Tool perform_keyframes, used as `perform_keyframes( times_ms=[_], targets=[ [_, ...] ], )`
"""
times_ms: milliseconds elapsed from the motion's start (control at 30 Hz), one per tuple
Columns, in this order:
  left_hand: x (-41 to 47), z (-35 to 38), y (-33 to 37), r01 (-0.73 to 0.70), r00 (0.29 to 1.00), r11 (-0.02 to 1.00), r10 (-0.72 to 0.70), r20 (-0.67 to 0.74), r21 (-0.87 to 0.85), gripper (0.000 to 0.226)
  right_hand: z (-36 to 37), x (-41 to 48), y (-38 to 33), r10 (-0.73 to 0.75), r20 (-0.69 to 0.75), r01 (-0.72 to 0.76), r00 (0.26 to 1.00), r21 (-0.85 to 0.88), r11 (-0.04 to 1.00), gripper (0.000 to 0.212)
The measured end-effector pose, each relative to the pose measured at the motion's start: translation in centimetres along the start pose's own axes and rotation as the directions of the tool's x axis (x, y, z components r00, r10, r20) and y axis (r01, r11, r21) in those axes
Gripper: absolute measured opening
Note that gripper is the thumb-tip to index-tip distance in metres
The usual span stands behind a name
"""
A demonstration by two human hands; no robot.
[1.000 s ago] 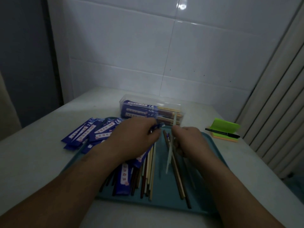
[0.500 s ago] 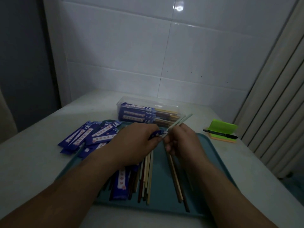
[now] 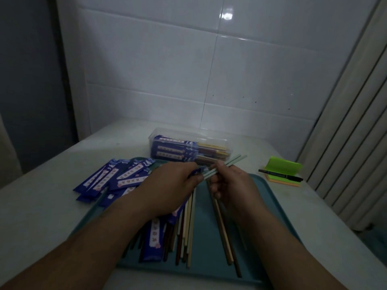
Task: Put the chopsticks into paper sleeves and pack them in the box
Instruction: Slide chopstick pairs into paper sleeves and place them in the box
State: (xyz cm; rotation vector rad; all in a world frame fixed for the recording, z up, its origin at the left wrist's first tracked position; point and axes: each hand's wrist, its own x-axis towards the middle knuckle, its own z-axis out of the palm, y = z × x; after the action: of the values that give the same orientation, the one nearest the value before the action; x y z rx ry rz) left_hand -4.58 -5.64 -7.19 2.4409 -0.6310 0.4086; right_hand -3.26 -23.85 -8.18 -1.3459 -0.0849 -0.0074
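Since a second ago the pale green chopsticks (image 3: 230, 163) have swung from nearly upright to a slant, with their far ends now pointing toward 2 o'clock and their near tips right at the mouth of the blue sleeve (image 3: 197, 171).

Left hand (image 3: 171, 185) has its fingers curled round that sleeve and pinches it near the open end. Right hand (image 3: 232, 183) pinches the pair together partway along. Can't tell if the tips are actually inside yet, since the fingers cover that bit.

So I'd say we're mid-sleeving. Next move, I reckon, is to slide the pair down toward 8 o'clock while the left hand keeps the mouth open and the two sticks stay side by side, otherwise one could snag on the paper edge.

After that it goes into the clear box (image 3: 227, 141) at 12 o'clock from the hands, which already has a stack of sleeved pairs in it.

Lots left to do:
- Loose chopsticks (image 3: 189, 227) lie on the teal tray (image 3: 268, 216) at 6 o'clock.
- Spare sleeves (image 3: 113, 176) are piled at 9 o'clock.
- Sticky notes (image 3: 285, 166) with a pen (image 3: 280, 176) sit off at 3 o'clock.
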Motion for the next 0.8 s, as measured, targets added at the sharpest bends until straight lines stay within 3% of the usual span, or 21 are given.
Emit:
perform_keyframes(
  times_ms=[400,633,800],
  targets=[
    [-0.1,0.0,0.4,-0.003,1.0,0.998,0.004,0.021,-0.066,0.018,0.4,-0.8,-0.4,0.058,0.104,-0.056,0.993,-0.017,0.998,0.021],
    [-0.1,-1.4,0.4,0.036,0.998,0.993,-0.03,0.05,-0.115,0.02,-1.2,0.7,-1.2,0.013,-0.148,0.003,0.989,0.104,0.995,0.016],
    [-0.1,-1.1,-0.1,0.03,0.997,0.993,-0.021,0.079,-0.116,0.022,-1.5,0.9,-0.8,0.08,-0.154,-0.058,0.985,0.143,0.988,0.015]
  ],
)
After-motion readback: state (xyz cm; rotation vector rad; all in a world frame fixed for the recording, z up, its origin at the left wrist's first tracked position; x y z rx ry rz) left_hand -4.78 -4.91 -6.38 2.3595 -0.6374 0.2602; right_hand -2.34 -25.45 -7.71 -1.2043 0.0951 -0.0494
